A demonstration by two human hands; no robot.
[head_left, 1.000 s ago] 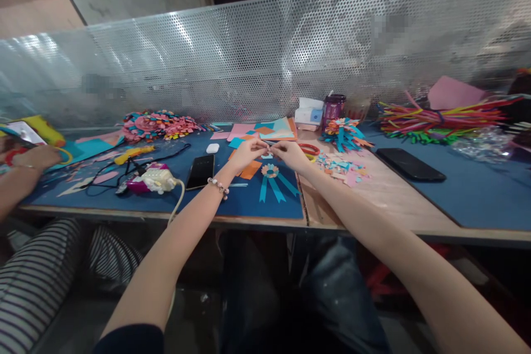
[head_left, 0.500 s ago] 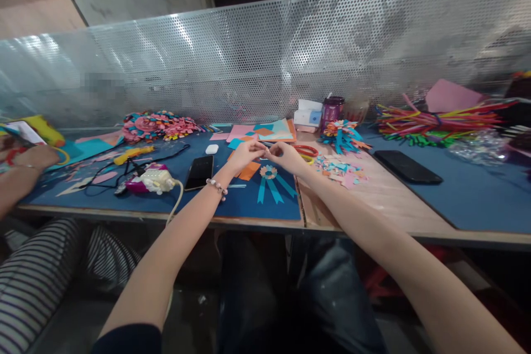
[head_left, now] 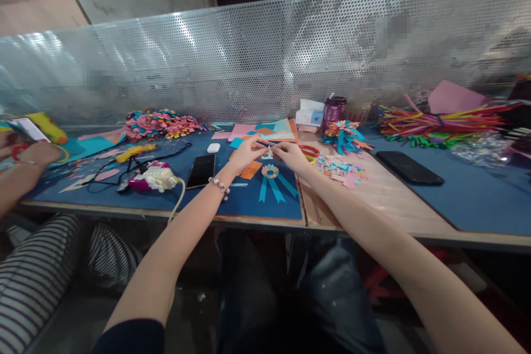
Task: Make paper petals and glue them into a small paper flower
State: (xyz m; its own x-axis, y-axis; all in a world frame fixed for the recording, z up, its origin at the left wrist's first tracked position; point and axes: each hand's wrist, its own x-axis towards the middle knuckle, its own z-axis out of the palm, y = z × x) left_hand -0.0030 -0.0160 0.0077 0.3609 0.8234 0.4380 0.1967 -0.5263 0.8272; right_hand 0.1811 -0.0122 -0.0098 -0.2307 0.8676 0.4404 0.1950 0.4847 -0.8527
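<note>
My left hand (head_left: 249, 154) and my right hand (head_left: 290, 156) meet above the blue mat (head_left: 244, 207), fingertips pinched close together. Between them is a small piece of paper (head_left: 267, 154), pale with some blue; its exact shape is too small to make out. Just below, a paper rosette (head_left: 270, 172) with a peach and blue ring lies flat, its blue ribbon tails (head_left: 274, 191) spread toward me. Orange paper squares (head_left: 250, 170) lie beside my left hand. Red scissors handles (head_left: 309, 150) show beyond my right wrist.
A phone (head_left: 201, 171), a white earbud case (head_left: 213, 147) and a glue gun (head_left: 155, 178) with its cord lie left. Paper scraps (head_left: 342, 170), a rosette bundle (head_left: 345, 137) and a black phone (head_left: 409, 167) lie right. Another person's hand (head_left: 39, 156) is at far left.
My fingertips have drawn slightly apart, and more of the small paper piece shows between them. At far left, the other person's hand has shifted a little. The view has moved slightly.
</note>
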